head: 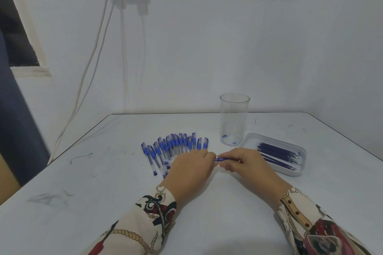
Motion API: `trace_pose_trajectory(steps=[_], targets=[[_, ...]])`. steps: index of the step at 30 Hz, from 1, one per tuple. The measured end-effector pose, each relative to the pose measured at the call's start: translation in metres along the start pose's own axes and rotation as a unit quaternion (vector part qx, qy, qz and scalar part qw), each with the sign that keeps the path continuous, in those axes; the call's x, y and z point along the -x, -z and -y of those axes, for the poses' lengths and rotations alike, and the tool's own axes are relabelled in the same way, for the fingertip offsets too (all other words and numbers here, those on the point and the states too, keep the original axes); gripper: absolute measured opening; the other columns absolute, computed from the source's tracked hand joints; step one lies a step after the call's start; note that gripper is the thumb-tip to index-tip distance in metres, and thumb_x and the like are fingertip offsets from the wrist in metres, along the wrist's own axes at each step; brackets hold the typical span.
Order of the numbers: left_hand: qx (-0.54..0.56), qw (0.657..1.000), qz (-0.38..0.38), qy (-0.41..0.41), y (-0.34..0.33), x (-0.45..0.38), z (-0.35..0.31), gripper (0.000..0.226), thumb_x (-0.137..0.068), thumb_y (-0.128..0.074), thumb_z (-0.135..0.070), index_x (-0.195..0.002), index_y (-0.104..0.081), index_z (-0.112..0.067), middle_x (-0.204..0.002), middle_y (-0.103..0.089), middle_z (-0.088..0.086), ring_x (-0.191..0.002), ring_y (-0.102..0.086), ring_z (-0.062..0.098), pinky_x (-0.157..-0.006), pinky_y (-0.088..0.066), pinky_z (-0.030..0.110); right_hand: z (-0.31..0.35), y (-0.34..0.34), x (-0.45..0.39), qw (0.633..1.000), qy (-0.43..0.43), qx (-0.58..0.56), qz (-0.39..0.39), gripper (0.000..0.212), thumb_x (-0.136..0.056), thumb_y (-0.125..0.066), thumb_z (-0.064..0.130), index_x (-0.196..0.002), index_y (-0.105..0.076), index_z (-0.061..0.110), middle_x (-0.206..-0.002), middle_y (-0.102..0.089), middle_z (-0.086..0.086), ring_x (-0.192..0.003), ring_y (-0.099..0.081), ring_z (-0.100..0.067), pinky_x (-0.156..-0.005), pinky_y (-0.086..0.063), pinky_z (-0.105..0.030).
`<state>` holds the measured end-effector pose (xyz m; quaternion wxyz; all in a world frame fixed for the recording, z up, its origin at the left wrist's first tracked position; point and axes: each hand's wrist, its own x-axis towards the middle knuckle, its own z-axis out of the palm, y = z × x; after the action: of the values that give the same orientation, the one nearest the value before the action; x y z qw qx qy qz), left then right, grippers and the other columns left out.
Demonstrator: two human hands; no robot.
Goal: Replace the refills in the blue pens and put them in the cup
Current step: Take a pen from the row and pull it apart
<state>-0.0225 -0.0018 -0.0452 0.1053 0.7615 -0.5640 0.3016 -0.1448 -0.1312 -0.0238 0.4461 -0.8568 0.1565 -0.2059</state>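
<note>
**Both hands pinch one pen above the table**

Head view: the left hand (189,168) and right hand (245,164) meet at mid-table, fingers curled, each pinching an end of one blue pen (220,159). More pens (176,147) lie fanned just behind the left hand. The cup (234,119) stands upright behind, near the refill tray (290,173) right of the right hand. Bare table (103,172) spreads left and toward the near edge.

You have one view only, from a wide-angle camera on your head, facing forward and down over the white scuffed table (103,172) toward the pale wall (228,47). Your forearms enter close at the bottom edge.
</note>
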Motion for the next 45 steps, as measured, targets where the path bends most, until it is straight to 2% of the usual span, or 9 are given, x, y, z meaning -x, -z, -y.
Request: trace_pose_trajectory(steps=[5,15,20,24,27,30,34,38,45], targets=[[-0.002,1.000,-0.014,-0.008,0.005,0.001,0.000,0.024,-0.096,-0.037,-0.037,-0.087,-0.055,-0.023,-0.055,-0.043,-0.008,-0.041,-0.038,0.011,-0.035,-0.029,0.024,0.003,0.002,0.003,1.000,0.001,-0.005,0.009,0.022,-0.084,-0.068,0.016,-0.083,-0.071,0.038,-0.078,-0.070,0.006,-0.071,-0.062,-0.002,-0.073,-0.049,-0.018],[0.011,1.000,-0.013,-0.014,0.009,0.002,0.000,0.023,-0.096,-0.041,-0.039,-0.087,-0.056,-0.026,-0.051,-0.040,-0.007,-0.039,-0.036,0.011,-0.036,-0.023,0.022,0.004,0.004,0.003,1.000,-0.006,0.004,0.022,0.022,-0.084,-0.067,0.018,-0.081,-0.070,0.040,-0.078,-0.071,0.004,-0.071,-0.065,-0.006,-0.080,-0.052,-0.029],[0.006,1.000,-0.005,-0.015,0.008,0.002,0.001,0.025,-0.097,-0.039,-0.041,-0.086,-0.056,-0.025,-0.051,-0.041,-0.007,-0.038,-0.037,0.012,-0.035,-0.026,0.022,0.005,0.005,0.004,1.000,-0.003,-0.001,0.031,0.022,-0.085,-0.067,0.016,-0.082,-0.071,0.038,-0.078,-0.071,0.005,-0.070,-0.064,-0.005,-0.080,-0.051,-0.027],[0.005,1.000,0.001,-0.013,0.003,0.001,0.001,0.015,-0.095,-0.048,-0.035,-0.092,-0.056,-0.023,-0.059,-0.048,-0.007,-0.047,-0.042,0.012,-0.038,-0.032,0.025,0.004,0.005,0.004,0.999,0.000,0.001,0.036,0.024,-0.086,-0.065,0.014,-0.085,-0.071,0.037,-0.080,-0.071,0.005,-0.070,-0.064,-0.005,-0.079,-0.051,-0.024],[0.004,1.000,0.024,-0.017,-0.001,0.000,-0.001,0.010,-0.091,-0.057,-0.024,-0.098,-0.059,-0.018,-0.075,-0.057,-0.004,-0.063,-0.048,0.015,-0.049,-0.038,0.028,0.005,0.003,0.005,0.999,-0.003,0.002,0.036,0.020,-0.086,-0.064,0.012,-0.090,-0.073,0.030,-0.080,-0.071,0.003,-0.068,-0.062,-0.002,-0.075,-0.049,-0.019],[0.012,0.999,0.044,-0.016,0.001,0.000,-0.006,0.013,-0.094,-0.048,-0.021,-0.104,-0.056,-0.017,-0.085,-0.058,-0.002,-0.073,-0.049,0.017,-0.058,-0.039,0.030,0.003,0.002,0.005,0.999,-0.016,0.012,0.032,0.016,-0.086,-0.064,0.013,-0.092,-0.074,0.024,-0.079,-0.071,-0.001,-0.068,-0.063,-0.005,-0.077,-0.051,-0.024],[0.018,0.999,0.032,-0.002,0.005,0.002,-0.007,0.020,-0.096,-0.038,-0.027,-0.099,-0.056,-0.018,-0.083,-0.057,-0.003,-0.072,-0.050,0.017,-0.058,-0.043,0.032,0.002,0.002,0.003,0.999,-0.016,0.022,0.034,0.015,-0.085,-0.065,0.016,-0.085,-0.072,0.029,-0.074,-0.070,0.002,-0.066,-0.063,-0.003,-0.077,-0.050,-0.024],[0.019,0.999,0.034,-0.009,0.004,0.002,-0.006,0.023,-0.098,-0.034,-0.029,-0.098,-0.055,-0.019,-0.082,-0.055,-0.003,-0.072,-0.049,0.017,-0.056,-0.034,0.030,0.001,0.001,0.002,0.999,-0.012,0.031,0.033,0.015,-0.085,-0.065,0.015,-0.085,-0.074,0.028,-0.077,-0.069,0.003,-0.068,-0.065,-0.005,-0.078,-0.050,-0.025],[0.003,1.000,0.013,-0.013,0.005,0.004,-0.004,0.027,-0.096,-0.032,-0.036,-0.083,-0.049,-0.020,-0.059,-0.043,-0.005,-0.048,-0.040,0.016,-0.042,-0.017,0.025,-0.003,0.001,0.001,0.998,0.000,0.041,0.037,0.015,-0.085,-0.066,0.015,-0.091,-0.075,0.025,-0.082,-0.069,0.001,-0.069,-0.066,-0.007,-0.081,-0.052,-0.029]])
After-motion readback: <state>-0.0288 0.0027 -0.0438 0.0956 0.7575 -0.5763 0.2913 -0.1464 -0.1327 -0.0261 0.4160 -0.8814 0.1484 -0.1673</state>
